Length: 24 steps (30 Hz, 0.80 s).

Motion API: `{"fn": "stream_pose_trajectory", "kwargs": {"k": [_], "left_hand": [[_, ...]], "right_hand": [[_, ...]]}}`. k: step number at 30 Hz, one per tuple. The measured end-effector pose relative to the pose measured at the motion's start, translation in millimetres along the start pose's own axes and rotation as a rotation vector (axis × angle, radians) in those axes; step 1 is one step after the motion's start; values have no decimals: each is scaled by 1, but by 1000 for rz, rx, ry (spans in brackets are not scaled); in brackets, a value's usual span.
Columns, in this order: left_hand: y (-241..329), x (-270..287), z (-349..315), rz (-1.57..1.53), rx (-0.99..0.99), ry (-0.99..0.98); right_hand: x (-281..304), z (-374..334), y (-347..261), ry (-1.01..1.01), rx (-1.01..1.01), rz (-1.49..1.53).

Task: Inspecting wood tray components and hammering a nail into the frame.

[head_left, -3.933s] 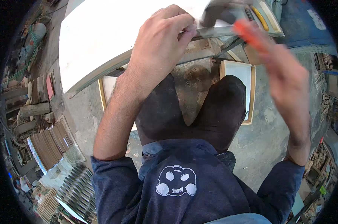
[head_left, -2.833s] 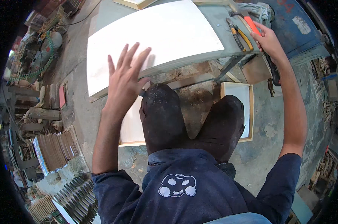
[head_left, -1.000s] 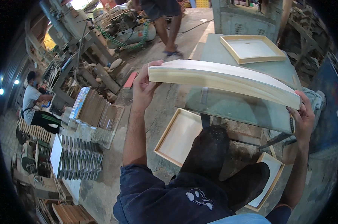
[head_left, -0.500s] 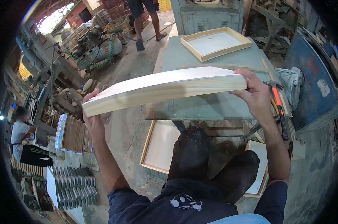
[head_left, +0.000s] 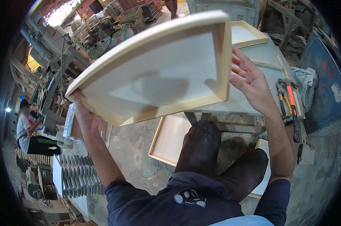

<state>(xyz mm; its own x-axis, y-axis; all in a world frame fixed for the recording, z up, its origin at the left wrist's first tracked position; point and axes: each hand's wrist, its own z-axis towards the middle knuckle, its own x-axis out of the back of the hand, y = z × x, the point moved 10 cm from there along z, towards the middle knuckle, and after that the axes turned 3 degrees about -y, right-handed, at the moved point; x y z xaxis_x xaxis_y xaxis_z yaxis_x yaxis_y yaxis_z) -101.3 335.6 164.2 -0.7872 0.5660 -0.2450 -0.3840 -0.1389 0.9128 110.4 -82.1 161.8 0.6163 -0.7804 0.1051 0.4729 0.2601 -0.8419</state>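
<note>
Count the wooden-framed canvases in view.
4, perhaps more hidden: the held canvas, lifted between left hand and right hand; one on the table's far end; one on the floor; one partly hidden behind the legs.

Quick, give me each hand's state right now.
Left hand: closed on the lower left corner of the wooden framed canvas.
Right hand: open, fingers spread against the frame's right edge.

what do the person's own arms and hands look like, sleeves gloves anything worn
Both forearms are bare from short dark navy sleeves down. The left hand and right hand wear no gloves, and no rings, watch or wristband show. The right hand's fingers are bare.
</note>
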Motion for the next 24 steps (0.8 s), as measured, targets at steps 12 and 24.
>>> {"fn": "stream_pose_trajectory", "kwargs": {"k": [12,24], "left_hand": [[-41,-24,-16,-199,40,-12],[-134,-77,-49,-601,719,-544]], "right_hand": [[32,-32,53,109,-158,72],[48,11,18,315,-137,176]]}}
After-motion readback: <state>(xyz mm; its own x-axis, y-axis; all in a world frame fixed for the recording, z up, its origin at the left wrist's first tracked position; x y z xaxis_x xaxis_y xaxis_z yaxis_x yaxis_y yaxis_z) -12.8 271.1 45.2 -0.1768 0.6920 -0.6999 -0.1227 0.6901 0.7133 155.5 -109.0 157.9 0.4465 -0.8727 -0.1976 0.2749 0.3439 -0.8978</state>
